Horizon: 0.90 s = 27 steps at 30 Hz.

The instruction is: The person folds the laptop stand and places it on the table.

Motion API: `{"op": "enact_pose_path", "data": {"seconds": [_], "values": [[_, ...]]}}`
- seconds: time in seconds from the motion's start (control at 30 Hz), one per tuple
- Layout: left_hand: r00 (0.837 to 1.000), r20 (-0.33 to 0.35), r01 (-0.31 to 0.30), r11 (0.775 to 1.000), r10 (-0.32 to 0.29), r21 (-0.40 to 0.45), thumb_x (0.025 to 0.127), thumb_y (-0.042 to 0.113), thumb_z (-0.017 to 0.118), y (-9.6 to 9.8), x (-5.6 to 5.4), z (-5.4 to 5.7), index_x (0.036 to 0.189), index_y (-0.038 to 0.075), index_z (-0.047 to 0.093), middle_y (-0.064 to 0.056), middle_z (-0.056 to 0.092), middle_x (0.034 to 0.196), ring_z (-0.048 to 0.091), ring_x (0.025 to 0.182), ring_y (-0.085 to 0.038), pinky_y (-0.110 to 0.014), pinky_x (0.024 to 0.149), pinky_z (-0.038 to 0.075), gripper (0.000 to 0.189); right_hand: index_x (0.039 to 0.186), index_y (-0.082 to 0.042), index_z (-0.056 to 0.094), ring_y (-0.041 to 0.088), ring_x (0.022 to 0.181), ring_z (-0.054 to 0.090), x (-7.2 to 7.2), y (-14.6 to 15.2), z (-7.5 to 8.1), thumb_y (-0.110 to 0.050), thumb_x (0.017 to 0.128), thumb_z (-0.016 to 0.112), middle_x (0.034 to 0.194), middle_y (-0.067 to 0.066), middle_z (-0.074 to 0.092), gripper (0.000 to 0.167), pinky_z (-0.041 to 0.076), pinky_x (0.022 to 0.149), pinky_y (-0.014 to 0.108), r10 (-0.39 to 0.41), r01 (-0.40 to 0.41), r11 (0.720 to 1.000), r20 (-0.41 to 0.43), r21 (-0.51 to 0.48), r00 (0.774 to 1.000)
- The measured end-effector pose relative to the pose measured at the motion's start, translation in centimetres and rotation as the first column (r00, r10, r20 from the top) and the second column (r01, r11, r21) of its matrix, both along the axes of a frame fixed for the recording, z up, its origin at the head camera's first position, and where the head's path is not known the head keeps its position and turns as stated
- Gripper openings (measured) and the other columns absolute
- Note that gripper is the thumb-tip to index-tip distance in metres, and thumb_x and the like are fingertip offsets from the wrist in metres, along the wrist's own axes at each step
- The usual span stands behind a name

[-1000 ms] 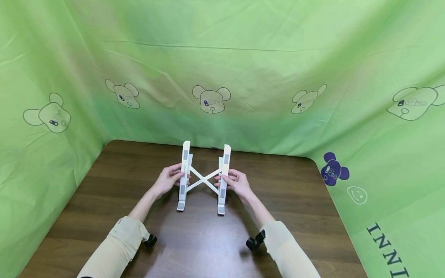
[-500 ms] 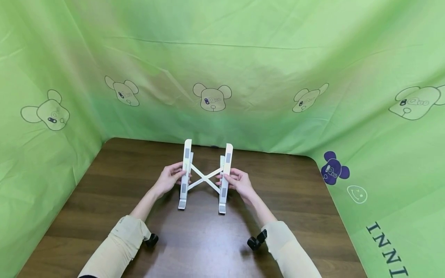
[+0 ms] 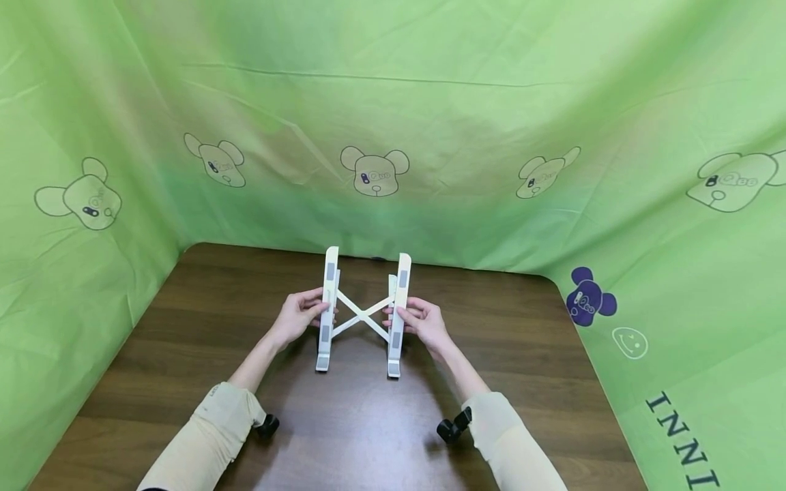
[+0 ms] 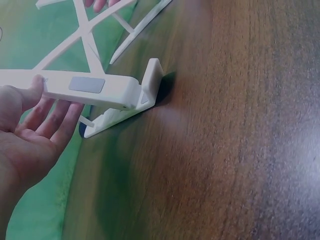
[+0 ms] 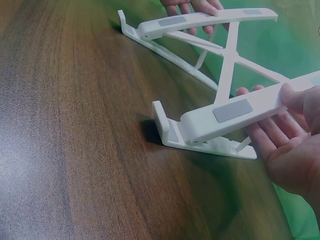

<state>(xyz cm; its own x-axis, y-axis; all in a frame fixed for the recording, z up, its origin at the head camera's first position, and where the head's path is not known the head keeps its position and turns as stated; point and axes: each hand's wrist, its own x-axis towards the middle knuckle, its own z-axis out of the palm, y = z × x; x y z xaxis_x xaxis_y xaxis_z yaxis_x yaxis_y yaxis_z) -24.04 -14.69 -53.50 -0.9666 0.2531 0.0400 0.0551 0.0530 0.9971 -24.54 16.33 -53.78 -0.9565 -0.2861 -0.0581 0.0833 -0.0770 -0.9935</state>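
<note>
Both hands hold the folding stand's two rails

Left hand [image 3: 299,318] pinches the left rail [image 3: 328,300] from the 9 o'clock side, right hand [image 3: 428,325] the right rail [image 3: 401,293] from 3 o'clock; each has its thumb on top and fingers beneath. The white stand [image 3: 363,316] sits ahead of the person, toward 12 o'clock on the wooden table [image 3: 491,341].

An uneven pull could skew the crossbars [image 5: 227,75] and bind their joint. A strut [image 5: 243,144] might slip if a rail is pushed sideways or pressed hard, and that rail could drop onto the fingers beneath it. Whether the struts are firmly seated, I cannot tell.

The rails run lengthwise from 6 to 12 o'clock, leaning slightly toward 1. Their raised ends point to 12; the upturned lips [image 5: 160,122] lie at 6.
</note>
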Motion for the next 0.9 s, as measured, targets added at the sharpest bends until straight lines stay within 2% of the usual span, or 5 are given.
{"op": "enact_pose_path", "data": {"seconds": [0.2,0.43,0.6,0.7,0.9], "values": [[1.000,0.015,-0.013,1.000,0.013,-0.002,0.110,-0.007,0.056,0.2,-0.1,-0.1,0.154,-0.019,0.047,-0.050,0.067,0.124,0.080,0.104,-0.052,-0.024,0.074,0.067,0.047,0.143,0.022,0.053,0.033,0.099,0.085,0.1,-0.3,0.1,0.003,0.110,0.059,0.133,0.048,0.062,0.038,0.070,0.086,0.031,-0.030,0.030,0.999,-0.013,0.026,0.999],[1.000,0.012,-0.010,1.000,0.010,-0.016,0.109,-0.008,0.057,0.8,0.0,0.0,0.152,-0.019,0.050,-0.050,0.067,0.123,0.081,0.102,-0.050,-0.024,0.073,0.067,0.045,0.144,0.022,0.052,0.025,0.094,0.086,-0.1,-1.0,0.0,0.003,0.110,0.058,0.134,0.046,0.063,0.039,0.070,0.085,0.030,-0.031,0.032,0.999,-0.028,0.038,0.999],[1.000,0.017,-0.016,0.999,0.016,-0.036,0.109,-0.008,0.058,1.3,0.0,0.0,0.153,-0.017,0.050,-0.047,0.068,0.125,0.084,0.101,-0.033,-0.025,0.075,0.068,0.046,0.142,0.022,0.055,0.038,0.099,0.085,0.0,-1.3,0.1,0.004,0.110,0.059,0.132,0.045,0.065,0.037,0.070,0.083,0.030,-0.043,0.044,0.998,-0.032,0.049,0.999],[1.000,0.018,-0.009,0.999,0.010,-0.042,0.109,-0.008,0.058,1.7,0.0,0.0,0.153,-0.017,0.051,-0.045,0.070,0.125,0.084,0.103,-0.032,-0.025,0.076,0.068,0.046,0.141,0.021,0.057,0.043,0.101,0.083,0.0,-1.3,0.2,0.004,0.110,0.059,0.132,0.044,0.065,0.036,0.070,0.083,0.030,-0.051,0.052,0.997,-0.033,0.053,0.998],[1.000,0.013,-0.001,0.999,0.001,-0.042,0.108,-0.008,0.058,2.4,0.0,-0.2,0.152,-0.017,0.052,-0.044,0.071,0.123,0.084,0.103,-0.032,-0.026,0.076,0.069,0.045,0.142,0.020,0.057,0.033,0.097,0.086,0.1,-1.2,0.1,0.002,0.110,0.061,0.133,0.043,0.066,0.037,0.070,0.083,0.029,-0.046,0.048,0.997,-0.033,0.057,0.998]]}}
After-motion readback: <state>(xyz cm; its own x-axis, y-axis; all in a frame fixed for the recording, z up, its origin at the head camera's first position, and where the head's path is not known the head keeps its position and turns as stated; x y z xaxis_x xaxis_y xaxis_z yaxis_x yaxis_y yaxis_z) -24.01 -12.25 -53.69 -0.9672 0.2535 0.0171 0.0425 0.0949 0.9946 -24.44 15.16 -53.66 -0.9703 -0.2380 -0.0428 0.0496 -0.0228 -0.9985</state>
